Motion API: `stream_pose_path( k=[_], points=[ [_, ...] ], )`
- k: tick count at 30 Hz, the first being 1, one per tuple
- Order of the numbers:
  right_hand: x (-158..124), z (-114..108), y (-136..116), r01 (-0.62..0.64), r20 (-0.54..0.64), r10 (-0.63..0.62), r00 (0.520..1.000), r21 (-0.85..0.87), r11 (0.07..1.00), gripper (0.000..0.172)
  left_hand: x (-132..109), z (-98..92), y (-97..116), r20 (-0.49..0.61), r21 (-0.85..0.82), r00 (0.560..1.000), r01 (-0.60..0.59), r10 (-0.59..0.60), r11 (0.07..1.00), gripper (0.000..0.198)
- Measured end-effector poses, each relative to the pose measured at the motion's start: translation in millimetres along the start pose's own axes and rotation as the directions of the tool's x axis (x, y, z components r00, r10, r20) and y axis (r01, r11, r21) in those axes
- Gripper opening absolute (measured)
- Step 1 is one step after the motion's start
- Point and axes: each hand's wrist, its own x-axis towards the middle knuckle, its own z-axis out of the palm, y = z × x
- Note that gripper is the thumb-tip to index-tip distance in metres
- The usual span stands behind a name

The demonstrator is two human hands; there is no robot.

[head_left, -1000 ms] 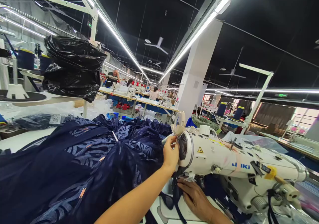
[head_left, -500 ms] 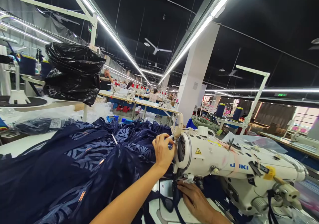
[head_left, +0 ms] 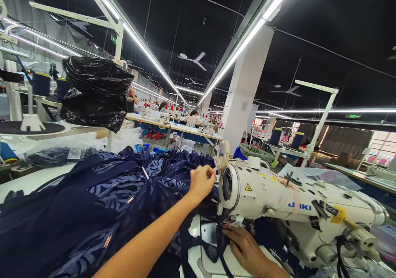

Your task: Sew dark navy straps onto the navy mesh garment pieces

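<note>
A white sewing machine (head_left: pixel 278 191) stands at the right, its head end facing my hands. My left hand (head_left: pixel 201 182) is raised just left of that end, below the round cream guard (head_left: pixel 222 155). Its thumb and fingers are closed in a pinch; whatever lies between them is too small to make out. Down by the needle area, my right hand (head_left: pixel 243 245) rests on the machine bed with its fingertips gripping a dark navy fabric strap (head_left: pixel 221 243). The strap runs under the presser area, whose details are partly hidden. A heap of navy patterned garments (head_left: pixel 117 199) fills the left.
A black plastic bag (head_left: pixel 97 92) hangs over a thread stand at the left. Clear-wrapped fabric (head_left: pixel 55 154) lies behind the garments. Beyond are tables (head_left: pixel 185 128) with sewing machines and seated people. Scissors-like metal tools (head_left: pixel 283 261) lie under the machine arm.
My left hand has moved slightly down and left, away from the machine head, its fingers drawn closer together. My right hand stays at the strap. The view has shifted a little.
</note>
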Motion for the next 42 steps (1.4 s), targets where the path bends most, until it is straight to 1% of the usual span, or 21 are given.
stream_pose_path(
  k=[5, 8, 11, 13, 14, 15, 17, 19, 20, 21, 22, 23, 25, 26, 28, 30, 32, 34, 35, 38, 42],
  points=[
    [0.5, 0.6, 0.3, -0.016, 0.011, 0.016, 1.000, -0.015, 1.000, 0.039, 0.6, -48.7, -47.8, 0.091, 0.289, 0.994, 0.033, -0.062, 0.957, 0.017],
    [0.8, 0.1, 0.6, 0.003, -0.002, -0.004, 1.000, -0.022, 1.000, 0.038, -5.2, -62.7, -60.7, 0.076, 0.391, 0.995, 0.030, -0.065, 0.920, 0.023],
    [1.0, -0.5, 1.0, 0.031, -0.014, -0.032, 0.999, -0.030, 0.999, 0.038, -15.4, -53.6, -52.3, 0.041, 0.369, 0.999, -0.040, 0.027, 0.928, 0.033],
    [0.9, -0.8, 1.2, 0.035, -0.010, -0.035, 0.999, -0.046, 0.998, 0.039, -25.6, -37.6, -39.3, 0.099, 0.162, 0.995, -0.033, 0.017, 0.986, 0.031],
    [0.9, -0.9, 1.3, 0.034, -0.007, -0.035, 0.999, -0.055, 0.998, 0.039, -32.1, -28.0, -32.6, 0.173, -0.005, 0.984, 0.038, -0.037, 0.999, 0.029],
    [0.8, -1.2, 1.2, 0.034, -0.007, -0.035, 0.999, -0.063, 0.997, 0.039, -39.6, -18.1, -26.6, 0.278, -0.181, 0.953, 0.174, -0.119, 0.968, 0.029],
    [0.8, -1.8, 0.8, 0.042, -0.009, -0.043, 0.999, -0.073, 0.996, 0.039, -56.8, 0.2, -18.4, 0.471, -0.411, 0.844, 0.468, -0.257, 0.782, 0.034],
    [0.9, -2.6, 0.0, 0.056, -0.017, -0.057, 0.998, -0.074, 0.996, 0.039, -74.3, 12.8, -15.5, 0.635, -0.444, 0.706, 0.664, -0.312, 0.601, 0.038],
    [0.9, -2.9, -0.5, 0.063, -0.024, -0.065, 0.998, -0.074, 0.995, 0.039, -81.7, 15.7, -15.1, 0.689, -0.419, 0.656, 0.707, -0.308, 0.569, 0.034],
    [1.0, -3.2, -1.0, 0.068, -0.031, -0.071, 0.997, -0.071, 0.995, 0.039, -87.5, 16.0, -14.2, 0.710, -0.402, 0.643, 0.706, -0.289, 0.583, 0.029],
    [1.0, -3.4, -1.5, 0.071, -0.039, -0.074, 0.997, -0.067, 0.995, 0.039, -90.9, 13.7, -11.9, 0.701, -0.399, 0.665, 0.665, -0.259, 0.631, 0.024],
    [1.1, -3.5, -2.1, 0.071, -0.047, -0.074, 0.996, -0.062, 0.996, 0.039, -91.7, 8.7, -7.5, 0.663, -0.408, 0.717, 0.586, -0.214, 0.700, 0.020],
    [1.1, -3.9, -3.5, 0.064, -0.060, -0.067, 0.996, -0.056, 0.996, 0.040, -84.1, -6.7, 9.8, 0.544, -0.434, 0.836, 0.357, -0.076, 0.827, 0.019],
    [1.1, -4.3, -4.5, 0.058, -0.066, -0.062, 0.996, -0.054, 0.997, 0.039, -75.6, -15.6, 22.4, 0.503, -0.431, 0.864, 0.244, 0.007, 0.869, 0.019],
    [1.3, -5.8, -7.1, 0.047, -0.074, -0.051, 0.996, -0.051, 0.998, 0.039, -49.4, -31.4, 51.6, 0.443, -0.411, 0.880, 0.031, 0.170, 0.911, 0.021],
    [1.5, -8.2, -10.2, 0.041, -0.072, -0.044, 0.996, -0.041, 0.998, 0.039, -13.8, -39.1, 77.1, 0.358, -0.445, 0.892, -0.099, 0.277, 0.890, 0.018],
    [1.7, -10.7, -12.9, 0.040, -0.066, -0.042, 0.997, -0.030, 0.999, 0.040, 24.9, -36.5, 89.8, 0.267, -0.504, 0.933, -0.078, 0.241, 0.860, 0.015],
    [1.9, -12.3, -14.1, 0.039, -0.062, -0.041, 0.997, -0.022, 0.999, 0.040, 58.2, -26.7, 87.8, 0.198, -0.622, 0.980, 0.101, 0.031, 0.777, 0.009],
    [2.1, -12.4, -13.9, 0.039, -0.060, -0.040, 0.997, -0.018, 0.999, 0.040, 70.8, -20.7, 82.8, 0.181, -0.646, 0.983, 0.127, -0.011, 0.753, 0.009],
    [3.4, -10.8, -11.5, 0.036, -0.049, -0.036, 0.998, -0.005, 0.999, 0.041, 91.1, -6.6, 63.6, 0.172, -0.687, 0.983, 0.163, -0.060, 0.708, 0.014],
    [5.1, -7.4, -8.3, 0.048, -0.051, -0.048, 0.998, -0.013, 0.999, 0.041, 100.6, -2.2, 48.8, 0.234, -0.712, 0.969, 0.223, -0.075, 0.665, 0.015]
  ],
)
